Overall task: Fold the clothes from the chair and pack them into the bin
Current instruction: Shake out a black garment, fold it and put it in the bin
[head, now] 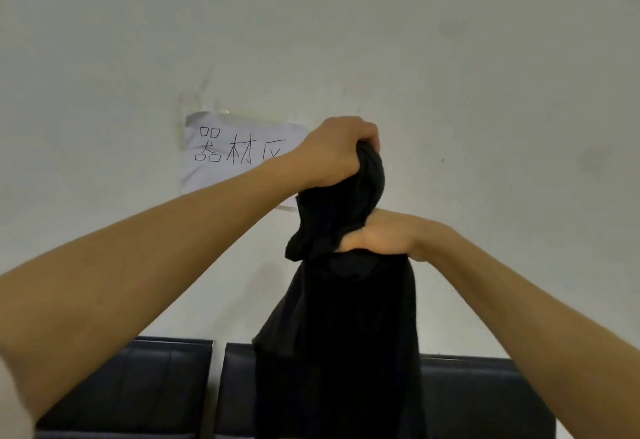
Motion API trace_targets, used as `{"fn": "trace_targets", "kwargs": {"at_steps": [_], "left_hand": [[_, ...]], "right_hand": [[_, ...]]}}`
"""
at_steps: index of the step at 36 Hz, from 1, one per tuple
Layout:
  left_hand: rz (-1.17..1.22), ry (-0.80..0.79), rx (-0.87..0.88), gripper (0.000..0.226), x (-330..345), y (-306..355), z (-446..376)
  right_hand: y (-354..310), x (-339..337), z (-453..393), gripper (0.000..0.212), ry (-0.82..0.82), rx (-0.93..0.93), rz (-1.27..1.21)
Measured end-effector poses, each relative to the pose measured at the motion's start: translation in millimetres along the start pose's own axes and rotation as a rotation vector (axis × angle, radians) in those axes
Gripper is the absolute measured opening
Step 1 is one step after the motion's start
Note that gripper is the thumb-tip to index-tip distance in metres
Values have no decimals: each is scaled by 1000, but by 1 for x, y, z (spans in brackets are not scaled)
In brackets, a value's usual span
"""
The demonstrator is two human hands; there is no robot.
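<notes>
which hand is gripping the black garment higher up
The left hand, bunching the top of the black garment; the right hand grips it lower down.

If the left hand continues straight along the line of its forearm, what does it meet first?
The left hand, gripping the top of the black garment, points up and away toward the white wall. Nothing else shows in that line, so probably the wall, though depth is unclear.
</notes>
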State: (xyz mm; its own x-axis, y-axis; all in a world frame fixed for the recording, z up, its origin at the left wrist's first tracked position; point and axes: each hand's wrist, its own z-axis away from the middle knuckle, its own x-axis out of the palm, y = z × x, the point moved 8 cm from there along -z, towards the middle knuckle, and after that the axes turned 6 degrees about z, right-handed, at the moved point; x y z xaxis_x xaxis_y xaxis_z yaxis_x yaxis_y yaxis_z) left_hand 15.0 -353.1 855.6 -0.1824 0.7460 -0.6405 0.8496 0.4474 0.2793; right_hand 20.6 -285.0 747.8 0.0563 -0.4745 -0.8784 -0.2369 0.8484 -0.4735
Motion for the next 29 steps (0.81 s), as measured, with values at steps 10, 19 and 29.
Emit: {"fn": "trace_targets", "kwargs": {"at_steps": [10,19,29], "left_hand": [[882,-111,-666,39,80,-85,86],[988,141,-533,43,114,-83,172],[1224,-47,-817,30,172,-109,191]], "right_hand": [[10,-37,2,19,215,-19,-553],[42,-24,-7,16,169,148,-704],[70,-4,-9,22,127,216,-830]]}}
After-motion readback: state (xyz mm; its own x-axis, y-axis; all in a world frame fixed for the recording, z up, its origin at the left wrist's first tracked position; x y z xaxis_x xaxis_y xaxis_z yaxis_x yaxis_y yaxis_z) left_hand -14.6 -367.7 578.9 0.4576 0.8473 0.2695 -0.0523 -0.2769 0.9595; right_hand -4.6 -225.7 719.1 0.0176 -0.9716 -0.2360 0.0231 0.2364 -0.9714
